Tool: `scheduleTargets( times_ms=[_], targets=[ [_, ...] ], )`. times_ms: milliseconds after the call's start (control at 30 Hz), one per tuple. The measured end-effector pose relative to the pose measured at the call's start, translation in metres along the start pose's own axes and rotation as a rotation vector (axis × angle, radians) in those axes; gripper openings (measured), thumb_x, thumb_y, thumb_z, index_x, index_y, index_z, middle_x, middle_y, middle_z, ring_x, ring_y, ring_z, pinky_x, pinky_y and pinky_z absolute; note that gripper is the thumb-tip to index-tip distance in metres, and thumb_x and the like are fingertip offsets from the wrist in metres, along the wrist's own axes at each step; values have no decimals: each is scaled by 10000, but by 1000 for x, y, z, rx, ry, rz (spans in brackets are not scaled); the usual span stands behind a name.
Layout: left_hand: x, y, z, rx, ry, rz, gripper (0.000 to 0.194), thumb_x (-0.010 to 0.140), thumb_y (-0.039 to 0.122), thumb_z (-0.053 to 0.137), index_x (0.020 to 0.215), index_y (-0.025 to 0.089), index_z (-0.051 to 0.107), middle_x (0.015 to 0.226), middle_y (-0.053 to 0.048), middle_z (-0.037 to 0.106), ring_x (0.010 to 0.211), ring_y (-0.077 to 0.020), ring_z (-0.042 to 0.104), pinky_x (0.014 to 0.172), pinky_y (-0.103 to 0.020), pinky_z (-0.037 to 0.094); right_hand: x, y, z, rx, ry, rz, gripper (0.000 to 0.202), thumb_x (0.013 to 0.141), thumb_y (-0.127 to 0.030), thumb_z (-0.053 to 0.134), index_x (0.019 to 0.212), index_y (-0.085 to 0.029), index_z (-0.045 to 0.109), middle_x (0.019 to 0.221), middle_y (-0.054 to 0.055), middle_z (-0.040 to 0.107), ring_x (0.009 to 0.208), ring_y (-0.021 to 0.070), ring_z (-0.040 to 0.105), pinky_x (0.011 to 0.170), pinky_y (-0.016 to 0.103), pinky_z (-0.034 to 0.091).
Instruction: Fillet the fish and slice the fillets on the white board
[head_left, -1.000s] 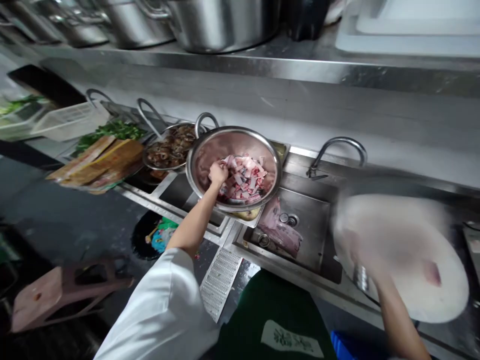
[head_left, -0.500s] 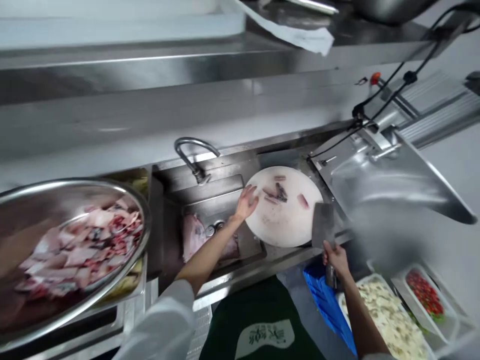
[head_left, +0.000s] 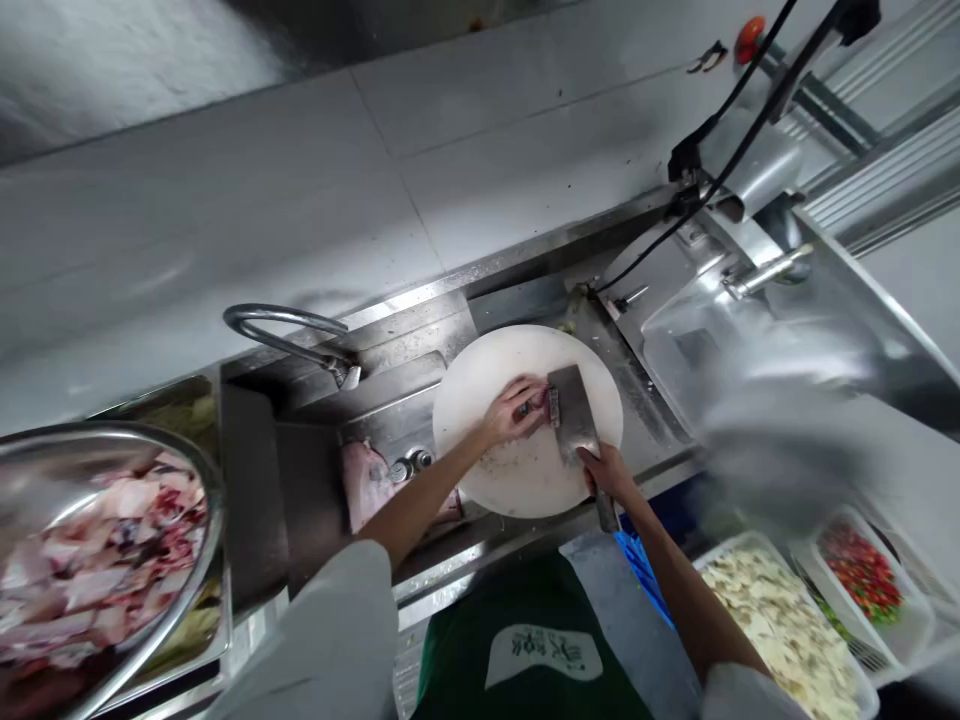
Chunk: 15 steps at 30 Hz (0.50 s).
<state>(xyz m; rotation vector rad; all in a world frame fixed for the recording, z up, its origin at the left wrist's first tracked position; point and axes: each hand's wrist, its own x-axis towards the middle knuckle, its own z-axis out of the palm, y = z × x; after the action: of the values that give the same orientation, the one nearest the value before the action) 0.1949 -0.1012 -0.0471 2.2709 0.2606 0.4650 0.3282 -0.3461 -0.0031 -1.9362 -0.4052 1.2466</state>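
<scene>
On the round white cutting board (head_left: 517,490), my left hand (head_left: 517,408) curls over several small pieces of fish (head_left: 553,406), mostly hidden under its fingers. My right hand (head_left: 606,472) grips a cleaver (head_left: 574,412) by its handle. The broad blade lies over the board's right part, its left edge against the fish pieces. Left of the board, a larger slab of pale pink fish (head_left: 364,480) lies in the steel sink (head_left: 307,500), with round metal drain fittings (head_left: 411,464) next to it.
A large steel bowl (head_left: 202,520) of cut fish stands at the left. The curved faucet (head_left: 292,330) rises behind the sink. On the right are a slicing machine (head_left: 750,280), a tub of pale chopped food (head_left: 780,620) and a tub of red chopped peppers (head_left: 862,570).
My left hand has moved right from the board's left rim onto the fish pieces. The cleaver has come left from the right rim over the board. The pieces, scattered before, are now together.
</scene>
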Motion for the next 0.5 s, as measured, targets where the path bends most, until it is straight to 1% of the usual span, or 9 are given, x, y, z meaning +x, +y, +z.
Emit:
scheduleTargets(
  times_ms=[67,100,167,233,267,333,400,467,500],
  targets=[
    [-9,10,15,42,113,-106,659,1008,546,609,1566,199,553,1669,-182,458,1582,-364,387,1313,-589,331,9,-8,20,-19,-45,-6,366,843,-574,606,709,-273,446,427,-52,504,323,135,471,368,250,351],
    [-11,14,23,62,156,-156,687,991,554,640,1573,203,544,1700,-182,408,1597,-378,358,1318,-593,317,11,-12,31,-26,-67,-14,357,848,-570,599,723,-269,454,426,-59,505,321,130,468,369,243,344],
    [-12,19,34,77,238,-241,661,983,537,664,1549,210,568,1721,-173,363,1606,-380,342,1320,-581,319,14,-19,53,-36,-102,-42,338,863,-563,575,755,-263,461,426,-75,501,322,122,463,373,227,332],
    [-14,23,37,56,333,-300,581,1003,493,644,1502,198,606,1709,-171,371,1597,-361,367,1317,-550,347,14,-25,72,-60,-122,-71,316,884,-545,544,772,-262,457,429,-83,494,326,118,463,378,219,330],
    [-16,24,34,41,383,-323,545,1014,474,629,1481,193,618,1699,-170,382,1586,-349,390,1312,-535,362,12,-28,80,-89,-130,-87,298,897,-525,528,779,-261,458,430,-84,491,330,118,467,383,218,336],
    [-26,28,20,22,486,-355,500,1027,454,607,1453,194,632,1673,-169,415,1557,-332,438,1304,-512,387,8,-34,95,-165,-148,-138,248,929,-472,494,806,-257,481,437,-81,490,341,122,477,396,220,357],
    [-44,32,-5,36,603,-371,481,1034,456,593,1444,208,636,1646,-162,450,1533,-321,473,1292,-492,412,4,-44,115,-230,-194,-216,205,961,-418,470,856,-253,527,462,-72,500,357,132,488,407,235,386],
    [-70,37,-42,105,722,-394,473,1035,475,591,1446,244,640,1624,-137,483,1519,-313,491,1279,-474,432,-3,-62,147,-273,-268,-328,196,992,-379,458,901,-253,579,482,-66,493,373,142,494,421,253,409],
    [-88,40,-65,161,775,-411,473,1034,492,594,1443,261,643,1611,-126,500,1515,-312,496,1271,-471,441,-8,-75,168,-296,-316,-401,202,1008,-360,455,919,-253,601,495,-62,491,388,144,503,439,258,423]
  ],
)
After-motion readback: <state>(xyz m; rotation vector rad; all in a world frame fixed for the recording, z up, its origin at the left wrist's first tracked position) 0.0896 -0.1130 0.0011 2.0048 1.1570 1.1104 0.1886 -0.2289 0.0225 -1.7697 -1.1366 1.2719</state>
